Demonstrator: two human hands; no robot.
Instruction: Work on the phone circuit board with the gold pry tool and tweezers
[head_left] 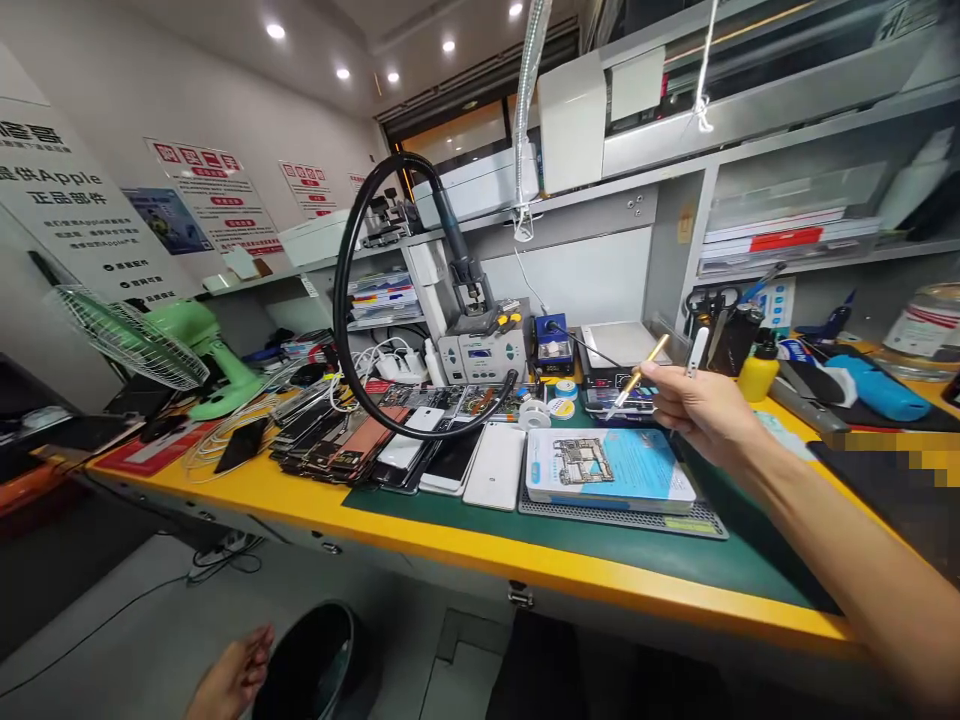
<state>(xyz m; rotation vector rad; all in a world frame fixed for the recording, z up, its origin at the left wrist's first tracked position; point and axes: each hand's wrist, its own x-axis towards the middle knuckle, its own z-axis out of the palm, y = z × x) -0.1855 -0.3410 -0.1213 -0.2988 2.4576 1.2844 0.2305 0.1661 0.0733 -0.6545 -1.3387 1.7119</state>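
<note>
My right hand (694,405) is raised over the right part of the bench. Its fingers are closed around a slim gold-handled tool (637,378) with a pale, narrow tip pointing down and left; its exact kind is unclear. Below and left of this hand, a boxed item with a circuit-board picture (611,468) lies on a grey perforated tray (622,512). Low at the left, my left hand (231,675) hangs beside a black bin (311,660), off the bench. Its fingers are curled together, and I see nothing in them.
Phones and tablets (330,440) are piled along the bench's middle left. A thick black hose (346,300) loops above them from the grey soldering station (484,355). A green fan (217,350) stands at the left; a yellow bottle (757,372) and blue tool (889,388) are at right.
</note>
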